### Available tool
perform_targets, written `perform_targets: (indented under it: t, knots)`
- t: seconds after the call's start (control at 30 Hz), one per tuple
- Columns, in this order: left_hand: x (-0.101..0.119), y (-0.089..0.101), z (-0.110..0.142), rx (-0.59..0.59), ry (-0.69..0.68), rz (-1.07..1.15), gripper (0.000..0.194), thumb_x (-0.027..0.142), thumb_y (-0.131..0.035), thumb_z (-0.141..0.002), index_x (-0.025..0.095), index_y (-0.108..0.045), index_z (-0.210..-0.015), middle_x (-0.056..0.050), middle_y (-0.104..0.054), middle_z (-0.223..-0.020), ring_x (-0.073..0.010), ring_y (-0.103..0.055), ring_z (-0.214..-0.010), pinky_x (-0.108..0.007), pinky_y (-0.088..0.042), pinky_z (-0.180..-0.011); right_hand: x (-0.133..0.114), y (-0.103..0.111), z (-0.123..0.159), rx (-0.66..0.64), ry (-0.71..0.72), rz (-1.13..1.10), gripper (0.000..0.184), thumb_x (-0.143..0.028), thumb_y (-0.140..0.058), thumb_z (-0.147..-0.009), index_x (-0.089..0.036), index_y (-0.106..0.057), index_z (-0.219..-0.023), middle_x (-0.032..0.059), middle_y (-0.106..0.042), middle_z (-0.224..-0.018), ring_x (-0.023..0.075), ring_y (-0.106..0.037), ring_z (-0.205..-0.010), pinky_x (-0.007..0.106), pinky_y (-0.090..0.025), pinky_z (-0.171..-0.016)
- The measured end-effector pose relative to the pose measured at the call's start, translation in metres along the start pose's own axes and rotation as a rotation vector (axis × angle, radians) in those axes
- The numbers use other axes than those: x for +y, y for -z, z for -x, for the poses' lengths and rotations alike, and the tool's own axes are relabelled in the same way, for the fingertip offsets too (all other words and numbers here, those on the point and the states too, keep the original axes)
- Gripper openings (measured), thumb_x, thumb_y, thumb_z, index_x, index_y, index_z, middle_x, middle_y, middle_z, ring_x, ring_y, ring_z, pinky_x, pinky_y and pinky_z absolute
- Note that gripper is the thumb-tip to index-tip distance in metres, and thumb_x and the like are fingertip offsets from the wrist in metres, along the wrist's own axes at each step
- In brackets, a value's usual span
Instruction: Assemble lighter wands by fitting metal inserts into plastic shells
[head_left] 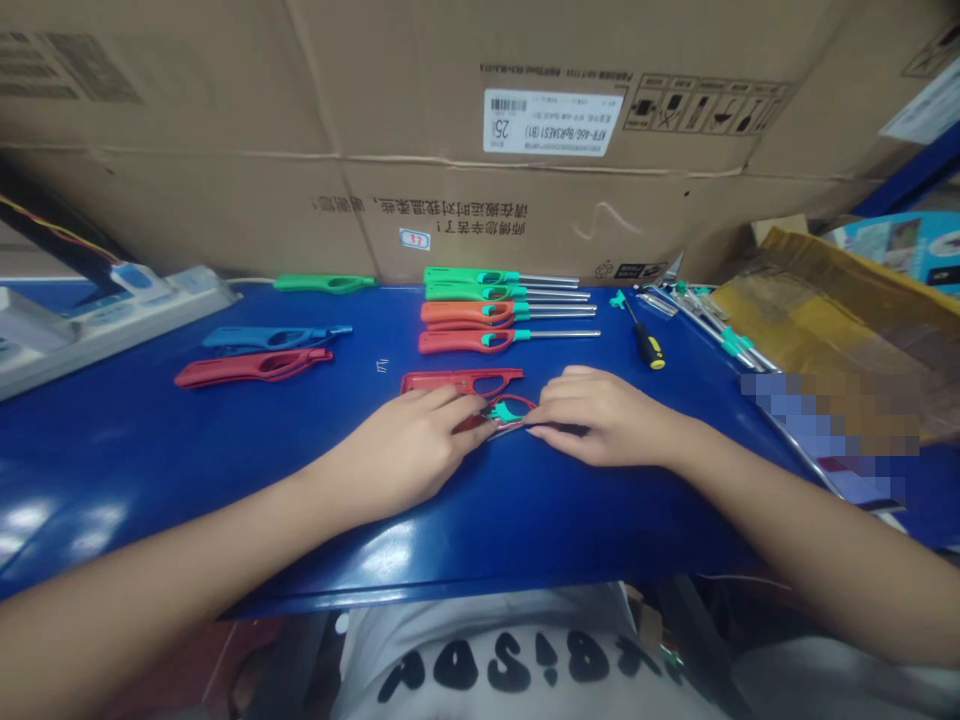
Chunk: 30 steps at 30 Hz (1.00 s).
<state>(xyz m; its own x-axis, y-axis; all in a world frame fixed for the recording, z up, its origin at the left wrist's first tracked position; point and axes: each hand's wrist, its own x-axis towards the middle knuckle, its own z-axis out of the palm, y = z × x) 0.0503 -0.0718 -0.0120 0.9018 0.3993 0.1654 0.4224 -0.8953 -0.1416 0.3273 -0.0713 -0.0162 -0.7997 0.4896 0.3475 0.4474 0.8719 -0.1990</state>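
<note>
Both hands meet over a partly assembled gas lighter at the middle of the table. It has a red shell half, mostly covered by fingers, with a green trigger (506,411) and thin wire-like parts showing. My left hand (416,445) is closed on its left side, thumb and fingertips together. From the right, my right hand (607,415) pinches at the lighter's thin parts; exactly which piece it grips is too small to tell. Just behind the fingers lies another red shell half (450,381) with a looped handle.
Behind the hands, several finished-looking lighters (461,342) lie in a stack. Blue (262,338) and red (247,370) shells are at left, with small screws (382,366) nearby. A screwdriver (649,345), metal tubes (727,335), a cardboard box (840,320) and a power strip (172,300) flank the blue table.
</note>
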Motion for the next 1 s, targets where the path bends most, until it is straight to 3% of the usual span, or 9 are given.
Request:
perform_targets:
  t: [0.17,0.27,0.4,0.63,0.7,0.8,0.9,1.0]
  knots:
    - [0.000,0.002,0.002,-0.019,0.010,0.030,0.041,0.023,-0.042,-0.104,0.022,-0.060,-0.140,-0.013,-0.065,-0.129,-0.0295,-0.064,-0.112,-0.045,-0.059,-0.090,0.004,0.006,-0.001,0.076,-0.044,0.030,0.018,-0.022,-0.055,-0.099,-0.018,-0.073,-0.096,0.0036,-0.072,-0.080,0.0156,-0.064,-0.074,0.031,-0.042,-0.072]
    - [-0.002,0.002,0.002,-0.017,0.007,0.059,0.041,0.022,-0.041,-0.104,0.022,-0.062,-0.139,-0.013,-0.065,-0.129,-0.0295,-0.064,-0.113,-0.045,-0.059,-0.092,0.015,0.010,0.001,0.155,-0.161,0.122,0.018,-0.023,-0.056,-0.097,-0.019,-0.072,-0.092,0.0030,-0.073,-0.080,0.0166,-0.065,-0.073,0.032,-0.042,-0.071]
    - [-0.005,-0.002,0.001,0.004,-0.011,0.092,0.040,0.020,-0.043,-0.103,0.022,-0.062,-0.139,-0.013,-0.065,-0.131,-0.0288,-0.064,-0.115,-0.045,-0.058,-0.095,0.040,0.013,0.009,0.205,-0.464,0.301,0.022,-0.028,-0.055,-0.095,-0.019,-0.073,-0.104,0.0069,-0.074,-0.093,0.0248,-0.066,-0.092,0.039,-0.045,-0.082]
    - [-0.009,-0.006,0.004,0.054,-0.018,0.135,0.041,0.016,-0.046,-0.100,0.021,-0.061,-0.139,-0.012,-0.065,-0.132,-0.0290,-0.064,-0.116,-0.043,-0.060,-0.093,0.085,0.015,0.035,0.081,-1.039,0.436,0.050,-0.039,-0.058,-0.088,-0.017,-0.063,-0.133,0.0216,-0.056,-0.135,0.0427,-0.050,-0.125,0.059,-0.045,-0.097]
    - [-0.010,-0.006,0.005,0.063,-0.011,0.152,0.042,0.015,-0.046,-0.101,0.023,-0.059,-0.140,-0.011,-0.066,-0.132,-0.0275,-0.064,-0.116,-0.042,-0.059,-0.094,0.097,0.017,0.042,0.067,-1.090,0.413,0.049,-0.042,-0.058,-0.088,-0.017,-0.066,-0.130,0.0231,-0.058,-0.132,0.0432,-0.053,-0.122,0.060,-0.046,-0.096]
    - [-0.012,-0.009,0.005,0.077,0.016,0.211,0.042,0.018,-0.044,-0.103,0.025,-0.057,-0.142,-0.009,-0.066,-0.133,-0.0243,-0.065,-0.116,-0.039,-0.059,-0.096,0.114,0.023,0.049,0.078,-1.071,0.369,0.043,-0.041,-0.058,-0.090,-0.019,-0.070,-0.125,0.0175,-0.066,-0.122,0.0334,-0.060,-0.116,0.048,-0.049,-0.100]
    - [-0.014,-0.012,0.004,0.110,0.035,0.294,0.040,0.021,-0.043,-0.104,0.027,-0.058,-0.141,-0.008,-0.065,-0.134,-0.0217,-0.066,-0.117,-0.036,-0.058,-0.096,0.128,0.031,0.055,0.145,-1.058,0.369,0.042,-0.029,-0.045,-0.095,-0.016,-0.067,-0.129,0.0154,-0.065,-0.128,0.0270,-0.059,-0.122,0.040,-0.045,-0.109]
    - [-0.015,-0.013,0.005,0.122,0.037,0.347,0.041,0.019,-0.043,-0.104,0.027,-0.057,-0.142,-0.008,-0.065,-0.135,-0.0213,-0.065,-0.120,-0.036,-0.056,-0.100,0.139,0.034,0.063,0.193,-1.092,0.389,0.045,-0.015,-0.042,-0.091,-0.016,-0.069,-0.127,0.0144,-0.062,-0.138,0.0288,-0.054,-0.133,0.045,-0.039,-0.115]
